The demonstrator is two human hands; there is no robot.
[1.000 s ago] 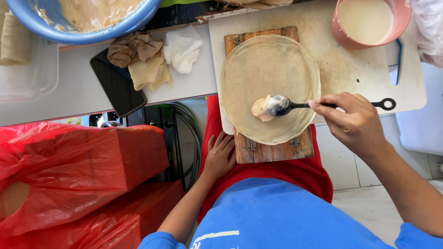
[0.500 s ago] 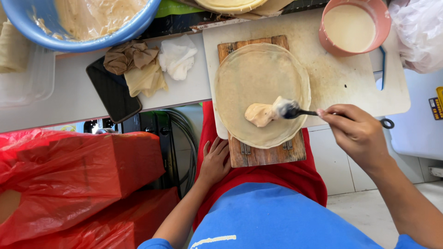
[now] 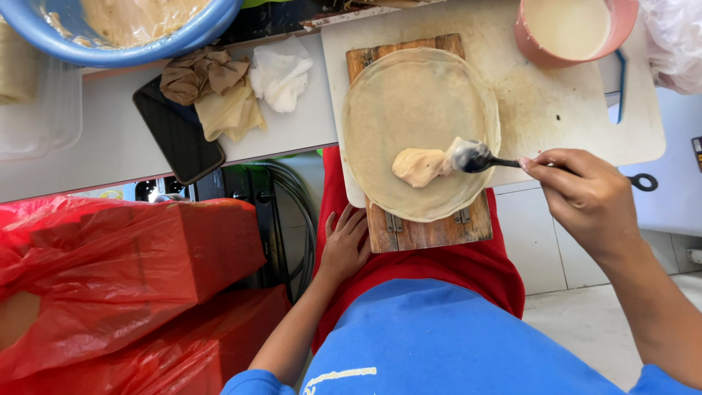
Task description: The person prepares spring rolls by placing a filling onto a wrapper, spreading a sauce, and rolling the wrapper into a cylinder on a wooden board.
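Two hands show, and only the right hand (image 3: pixel 585 194) is at work: its fingers are clamped on the handle of a dark spoon (image 3: pixel 475 157), whose long axis runs nearly level, the bowl pointing away to the left of the grip. Just off the spoon's tip, and touching it, lies a lump of pale filling (image 3: pixel 420 167) on the round thin wrapper (image 3: pixel 417 110), a little below the wrapper's middle. That wrapper is spread over a wooden board (image 3: pixel 428 232). Beyond the grip, further up the counter, stands a pink bowl (image 3: pixel 534 44) of pale liquid. The left hand (image 3: pixel 347 245) rests flat and empty on the red apron (image 3: pixel 439 267), fingers spread, below the board and farther from the filling.
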